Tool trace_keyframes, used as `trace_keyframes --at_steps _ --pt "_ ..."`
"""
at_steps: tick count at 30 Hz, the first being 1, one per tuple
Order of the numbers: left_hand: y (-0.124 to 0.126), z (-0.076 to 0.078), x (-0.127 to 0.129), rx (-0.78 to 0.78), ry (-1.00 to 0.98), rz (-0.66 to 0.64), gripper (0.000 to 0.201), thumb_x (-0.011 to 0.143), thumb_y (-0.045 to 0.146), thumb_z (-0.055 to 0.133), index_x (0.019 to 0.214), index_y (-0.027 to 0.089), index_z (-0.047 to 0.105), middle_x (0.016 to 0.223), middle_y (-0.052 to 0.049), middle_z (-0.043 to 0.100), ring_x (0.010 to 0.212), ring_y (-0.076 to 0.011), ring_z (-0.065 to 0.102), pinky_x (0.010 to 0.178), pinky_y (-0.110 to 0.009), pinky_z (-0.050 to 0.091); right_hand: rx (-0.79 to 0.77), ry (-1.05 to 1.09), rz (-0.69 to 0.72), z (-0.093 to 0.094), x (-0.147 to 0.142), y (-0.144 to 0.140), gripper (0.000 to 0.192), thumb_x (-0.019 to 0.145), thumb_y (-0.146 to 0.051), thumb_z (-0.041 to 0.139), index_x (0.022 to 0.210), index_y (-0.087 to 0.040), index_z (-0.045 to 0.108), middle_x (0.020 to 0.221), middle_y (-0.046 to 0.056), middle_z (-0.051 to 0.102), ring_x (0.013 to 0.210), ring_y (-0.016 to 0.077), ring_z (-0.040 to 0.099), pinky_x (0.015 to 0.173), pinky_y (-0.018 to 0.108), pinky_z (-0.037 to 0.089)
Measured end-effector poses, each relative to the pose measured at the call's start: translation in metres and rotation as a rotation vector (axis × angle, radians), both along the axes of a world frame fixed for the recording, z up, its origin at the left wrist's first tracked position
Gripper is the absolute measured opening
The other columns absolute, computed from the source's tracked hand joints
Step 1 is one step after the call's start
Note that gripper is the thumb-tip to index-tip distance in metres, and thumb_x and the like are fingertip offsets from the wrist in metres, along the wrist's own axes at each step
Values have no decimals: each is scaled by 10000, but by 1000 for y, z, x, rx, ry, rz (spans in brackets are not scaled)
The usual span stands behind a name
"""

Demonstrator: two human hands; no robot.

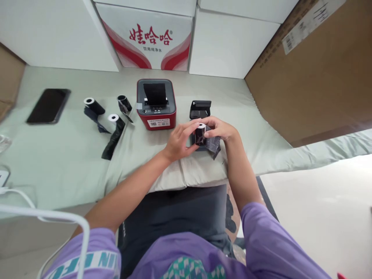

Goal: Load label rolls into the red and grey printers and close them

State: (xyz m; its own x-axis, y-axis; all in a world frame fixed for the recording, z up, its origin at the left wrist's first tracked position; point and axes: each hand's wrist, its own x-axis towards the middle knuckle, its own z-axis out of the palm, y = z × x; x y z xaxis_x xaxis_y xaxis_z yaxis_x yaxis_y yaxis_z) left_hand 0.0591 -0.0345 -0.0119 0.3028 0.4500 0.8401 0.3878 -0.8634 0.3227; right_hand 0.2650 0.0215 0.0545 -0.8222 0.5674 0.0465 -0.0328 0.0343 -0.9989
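Between my two hands is a small black paper roll [200,135] with a white end facing up. My left hand [180,140] is closed on the roll's left side, fingertips at its top and thumb near its lower edge. On the other side, my right hand [222,130] grips it with the thumb against its front. A loose, crumpled dark strip [213,145] trails from the roll to the right. Just behind and below the hands sits a small black device [200,109] with its lid raised; my hands hide much of it.
A red and black printer [157,121] with black paper sticking out stands left of my hands. Further left lie several black paper rolls [93,105] and a phone [49,105]. White boxes [151,37] line the back; a cardboard box [316,77] stands at right. A white cable [58,214] crosses lower left.
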Motion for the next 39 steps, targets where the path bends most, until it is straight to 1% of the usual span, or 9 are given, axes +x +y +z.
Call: trace_keyframes --at_steps 3,5,9,14,17,21,26,31,39 --pt "0 -2 2 86 -55 30 724 959 336 669 1574 295 290 1406 -146 629 1242 -267 658 948 -407 573 4 -18 -11 1 -1 1 450 715 -429 896 1010 -115 767 812 1 713 708 114 623 683 201 500" --pt "0 -1 2 110 -62 55 717 966 334 656 1573 300 276 1398 -151 625 1232 -271 662 925 -413 583 15 -28 -12 2 -2 1 423 714 -437 896 955 -116 762 800 2 706 710 114 613 684 201 497" --pt "-3 3 3 103 -41 71 686 983 345 624 1566 306 265 1422 -166 602 1255 -284 651 895 -421 596 34 -31 -10 3 -4 0 366 729 -426 888 865 -122 738 743 -10 675 680 100 586 656 186 482" --pt "-4 4 4 65 -37 62 661 1000 368 590 1562 312 248 1429 -170 586 1276 -293 635 889 -433 600 22 -51 -30 4 -4 -1 384 724 -456 884 814 -124 712 738 -7 672 656 98 573 636 188 480" --pt "-3 4 4 31 -49 48 662 999 377 587 1562 315 244 1421 -169 580 1273 -295 630 887 -441 605 9 -59 -39 4 -4 -2 379 726 -457 878 817 -127 715 736 -3 678 661 106 586 625 188 484" --pt "-3 7 4 21 -72 15 675 979 356 620 1556 305 275 1394 -168 571 1252 -292 628 874 -442 616 -4 -35 -52 4 -5 -3 360 729 -444 874 834 -135 723 742 -3 691 669 109 605 627 185 492" --pt "-6 11 5 -18 -43 3 642 980 310 607 1541 298 295 1370 -164 557 1218 -285 634 841 -434 624 -37 -15 -46 3 -5 -3 373 719 -445 874 865 -135 726 732 -9 691 668 115 616 647 200 504" --pt "-9 13 4 -47 -36 -10 639 953 260 631 1516 286 331 1348 -158 565 1201 -286 645 823 -424 629 -58 -35 -67 0 -3 -2 409 705 -430 872 950 -131 737 816 9 726 709 131 643 644 209 511" --pt "-10 15 3 -164 -55 -51 671 865 258 720 1453 263 396 1368 -143 592 1141 -273 685 775 -389 624 -73 -13 -103 -2 -2 -1 374 652 -394 867 893 -140 737 802 -3 714 711 134 625 622 206 484"
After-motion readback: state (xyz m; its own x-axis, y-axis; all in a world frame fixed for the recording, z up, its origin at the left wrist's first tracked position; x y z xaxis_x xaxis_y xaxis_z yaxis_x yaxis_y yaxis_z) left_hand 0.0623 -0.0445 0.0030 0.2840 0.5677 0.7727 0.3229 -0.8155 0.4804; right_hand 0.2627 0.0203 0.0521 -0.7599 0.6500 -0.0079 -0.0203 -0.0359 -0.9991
